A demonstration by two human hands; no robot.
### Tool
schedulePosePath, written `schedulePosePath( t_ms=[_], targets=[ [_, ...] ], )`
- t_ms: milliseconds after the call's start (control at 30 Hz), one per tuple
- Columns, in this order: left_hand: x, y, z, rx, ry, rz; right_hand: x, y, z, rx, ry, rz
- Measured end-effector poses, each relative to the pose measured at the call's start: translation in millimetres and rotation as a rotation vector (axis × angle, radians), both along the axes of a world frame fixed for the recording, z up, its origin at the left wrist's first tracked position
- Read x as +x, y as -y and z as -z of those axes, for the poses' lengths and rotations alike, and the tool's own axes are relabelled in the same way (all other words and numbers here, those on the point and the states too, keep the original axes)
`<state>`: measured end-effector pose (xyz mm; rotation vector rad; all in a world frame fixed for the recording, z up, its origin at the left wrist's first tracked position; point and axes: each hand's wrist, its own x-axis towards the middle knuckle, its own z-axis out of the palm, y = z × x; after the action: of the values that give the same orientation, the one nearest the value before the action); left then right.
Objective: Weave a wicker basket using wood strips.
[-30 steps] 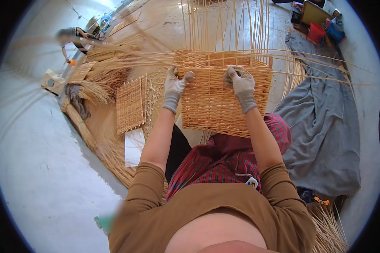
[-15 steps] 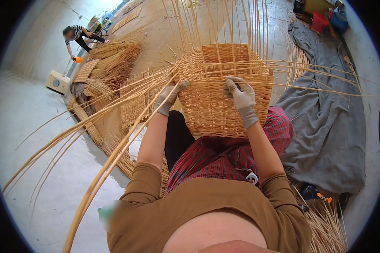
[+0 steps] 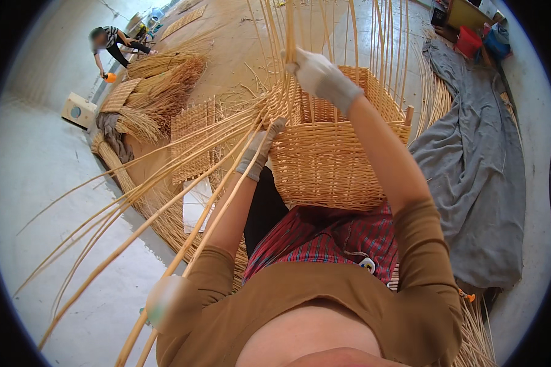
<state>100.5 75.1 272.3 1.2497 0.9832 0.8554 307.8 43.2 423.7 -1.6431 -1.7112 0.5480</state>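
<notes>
A square woven wicker basket (image 3: 330, 165) rests on my lap, tall canes rising from its rim. My left hand (image 3: 263, 144), in a pale glove, grips the near-left top corner. Long loose canes (image 3: 144, 228) fan from that corner across my left forearm toward the lower left. My gloved right hand (image 3: 318, 76) is raised over the basket's left part, fingers closed on upright canes (image 3: 291, 27); their tips run out of the picture. Some left-hand fingers are partly hidden behind the canes.
Cane bundles (image 3: 165, 85) and woven panels (image 3: 190, 137) lie left. A crouching person (image 3: 113, 43) holds an orange object (image 3: 109, 77) near the left wall. A grey cloth (image 3: 471, 202) spreads at right, with red (image 3: 468, 43) and blue (image 3: 494, 43) containers behind.
My right hand has moved up and left from the front rim to the upright canes. The long horizontal canes have swung down over my left forearm toward the lower left.
</notes>
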Motion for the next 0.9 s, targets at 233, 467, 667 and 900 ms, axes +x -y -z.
schedulePosePath(
  t_ms=[233, 467, 667, 900],
  targets=[
    [10, -1, -11, -0.117, -0.22, -0.011, 6, -117, 23, -0.181, 0.937, 0.001],
    [0, 17, -29, -0.103, -0.199, -0.053, -25, -47, -4, -0.237, 0.227, 0.539],
    [5, 12, -13, -0.06, -0.193, -0.085, -4, -1, 33, 0.49, -0.291, 0.48],
    [4, 9, -16, -0.14, -0.147, -0.039, -22, 110, 106, 0.76, -0.701, 0.337]
  ],
)
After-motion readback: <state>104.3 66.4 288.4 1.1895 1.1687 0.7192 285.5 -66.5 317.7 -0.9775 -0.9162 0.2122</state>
